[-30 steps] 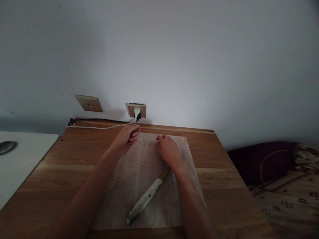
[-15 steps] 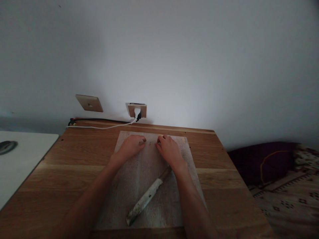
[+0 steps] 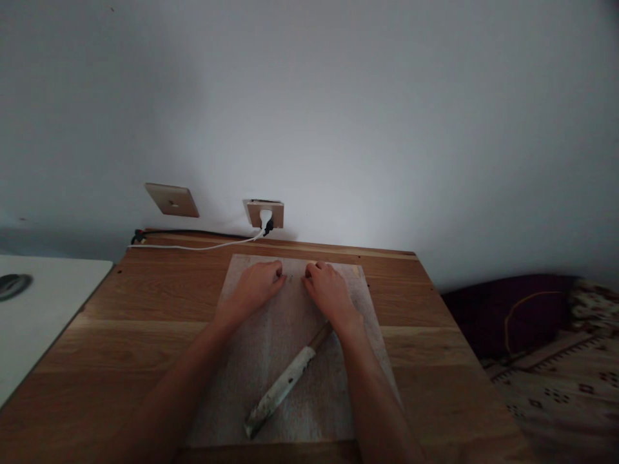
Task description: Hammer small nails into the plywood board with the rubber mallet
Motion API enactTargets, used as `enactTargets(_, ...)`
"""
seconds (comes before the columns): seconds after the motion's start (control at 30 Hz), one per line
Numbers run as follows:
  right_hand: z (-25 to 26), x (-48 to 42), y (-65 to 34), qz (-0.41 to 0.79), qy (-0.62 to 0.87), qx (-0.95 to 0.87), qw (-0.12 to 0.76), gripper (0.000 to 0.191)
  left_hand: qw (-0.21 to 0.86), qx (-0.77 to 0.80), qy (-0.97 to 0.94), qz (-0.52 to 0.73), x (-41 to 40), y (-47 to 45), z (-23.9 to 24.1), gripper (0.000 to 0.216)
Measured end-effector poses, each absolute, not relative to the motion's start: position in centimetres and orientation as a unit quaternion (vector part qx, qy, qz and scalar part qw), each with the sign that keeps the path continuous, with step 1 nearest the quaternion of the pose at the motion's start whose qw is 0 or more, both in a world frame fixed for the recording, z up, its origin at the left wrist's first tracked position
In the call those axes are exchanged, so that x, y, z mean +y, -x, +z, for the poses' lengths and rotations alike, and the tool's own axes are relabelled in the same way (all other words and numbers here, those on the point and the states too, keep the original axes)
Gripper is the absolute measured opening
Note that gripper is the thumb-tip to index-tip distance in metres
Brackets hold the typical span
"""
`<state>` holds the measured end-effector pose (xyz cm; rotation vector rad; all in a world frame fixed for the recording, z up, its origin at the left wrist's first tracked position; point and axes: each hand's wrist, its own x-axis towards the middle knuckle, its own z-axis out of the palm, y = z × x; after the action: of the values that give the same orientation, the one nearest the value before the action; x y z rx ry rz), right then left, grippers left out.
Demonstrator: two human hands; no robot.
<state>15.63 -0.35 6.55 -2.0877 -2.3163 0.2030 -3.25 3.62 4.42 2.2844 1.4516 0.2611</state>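
Curling over the far end of a flat, pale board (image 3: 261, 348), the left hand (image 3: 261, 280) and the right hand (image 3: 327, 287) face each other, apart, with a narrow gap between them. Both have their fingers bent inward; whether either pinches something small cannot be told. Tiny specks (image 3: 291, 278), too small to identify, show on the board in that gap, which probably explains why both hands are so close to it. The board lies on a wooden table (image 3: 449, 386), presumably for firm support underneath. Across its nearer part a stick-like tool (image 3: 283, 385), whitish and stained along most of its length, lies slantwise, its far end hidden by the right wrist; set down there, it seems to leave both hands free yet within easy reach of it. Behind, a white cable (image 3: 193, 249) runs along the table's back edge to a wall socket (image 3: 277, 209), clear of the board.
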Motion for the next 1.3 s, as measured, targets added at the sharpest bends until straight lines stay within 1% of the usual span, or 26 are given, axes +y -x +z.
enactTargets(0.13,6.8,-0.4,-15.5,0.064,0.662,-0.747,0.013,0.018,0.208,0.533,-0.812,0.114,3.5,2.8,4.0,0.021)
enactTargets(0.23,6.9,-0.4,-15.4,0.069,0.659,-0.749,0.016,0.021,0.250,0.535,-0.786,0.183,3.7,2.5,3.9,0.023)
enactTargets(0.3,7.0,-0.4,-15.5,0.079,0.659,-0.748,0.027,0.021,0.343,0.535,-0.730,0.253,3.8,2.3,4.2,0.022)
enactTargets(0.37,7.0,-0.3,-15.6,0.094,0.655,-0.748,0.059,0.020,0.503,0.508,-0.622,0.321,4.0,2.4,4.7,0.025)
enactTargets(0.43,7.1,-0.2,-15.7,0.113,0.648,-0.745,0.108,0.019,0.674,0.434,-0.478,0.360,4.1,2.7,5.4,0.025)
enactTargets(0.47,7.2,-0.2,-15.7,0.124,0.644,-0.743,0.134,0.019,0.737,0.393,-0.406,0.371,4.2,2.8,5.8,0.023)
enactTargets(0.53,7.5,-0.1,-15.8,0.144,0.636,-0.735,0.185,0.019,0.806,0.338,-0.294,0.386,4.1,2.9,6.3,0.020)
enactTargets(0.6,8.1,-0.3,-15.8,0.155,0.627,-0.726,0.234,0.019,0.820,0.336,-0.218,0.409,3.9,2.6,6.7,0.020)
enactTargets(0.67,9.0,-0.6,-15.7,0.156,0.618,-0.718,0.281,0.018,0.811,0.350,-0.168,0.438,3.6,1.9,6.9,0.021)
enactTargets(0.77,10.4,-1.4,-15.4,0.166,0.586,-0.717,0.339,0.017,0.798,0.355,-0.147,0.465,3.1,0.7,7.0,0.022)
enactTargets(0.83,11.1,-2.0,-15.0,0.205,0.536,-0.736,0.358,0.019,0.800,0.355,-0.161,0.457,2.7,-0.1,7.0,0.027)
enactTargets(0.9,11.5,-2.3,-14.6,0.248,0.476,-0.764,0.358,0.023,0.807,0.353,-0.164,0.443,2.4,-0.6,6.9,0.034)
enactTargets(0.97,11.7,-2.5,-14.4,0.262,0.446,-0.776,0.361,0.025,0.813,0.350,-0.153,0.440,2.3,-0.8,7.0,0.037)
enactTargets(1.13,11.8,-2.3,-14.9,0.186,0.507,-0.720,0.436,0.020,0.803,0.332,-0.100,0.485,2.9,0.7,8.3,0.030)
enactTargets(1.2,11.4,-2.1,-15.2,0.162,0.536,-0.709,0.428,0.020,0.799,0.298,-0.033,0.522,3.2,1.6,9.2,0.030)
enactTargets(1.23,11.1,-2.0,-15.3,0.158,0.549,-0.715,0.403,0.021,0.795,0.279,-0.001,0.539,3.3,2.0,9.5,0.031)
enactTargets(1.3,10.2,-1.7,-15.3,0.161,0.568,-0.744,0.312,0.024,0.791,0.253,0.034,0.556,3.5,2.5,9.9,0.033)
